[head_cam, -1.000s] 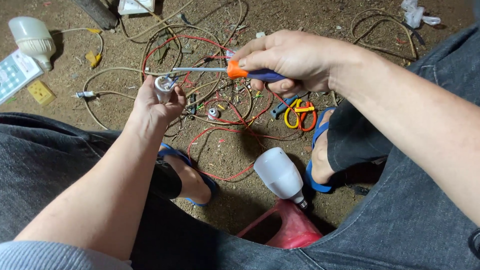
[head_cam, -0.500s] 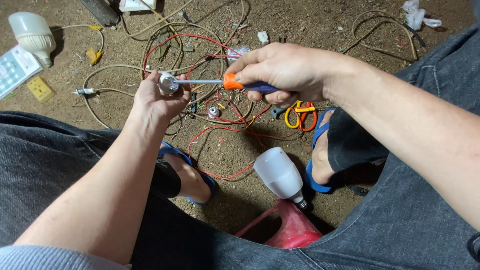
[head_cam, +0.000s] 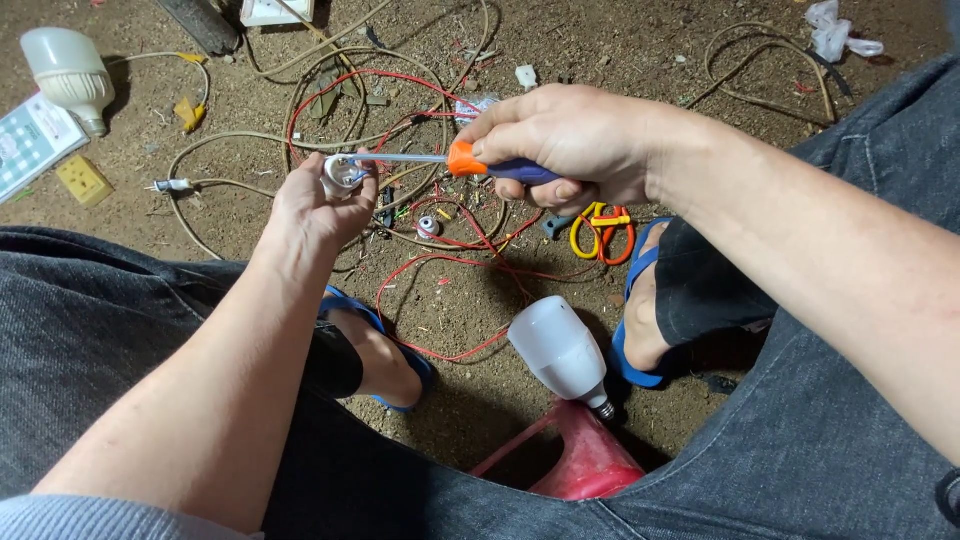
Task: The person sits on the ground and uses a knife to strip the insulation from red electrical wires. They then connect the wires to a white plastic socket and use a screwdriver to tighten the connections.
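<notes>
Seated over a dirt floor point(head_cam: 520, 330) strewn with red and beige wires point(head_cam: 300, 110): left hand point(head_cam: 318, 205) closed around a small white round fitting point(head_cam: 343, 173), held above the tangle near the floor's far edge. Right hand point(head_cam: 565, 145) wrapped tight on the blue-and-orange handle of a screwdriver point(head_cam: 470, 162), metal tip touching the fitting. White bulb point(head_cam: 560, 350) lying between blue sandals, against a red stool point(head_cam: 590, 465). Second bulb point(head_cam: 68, 72) at far left corner.
</notes>
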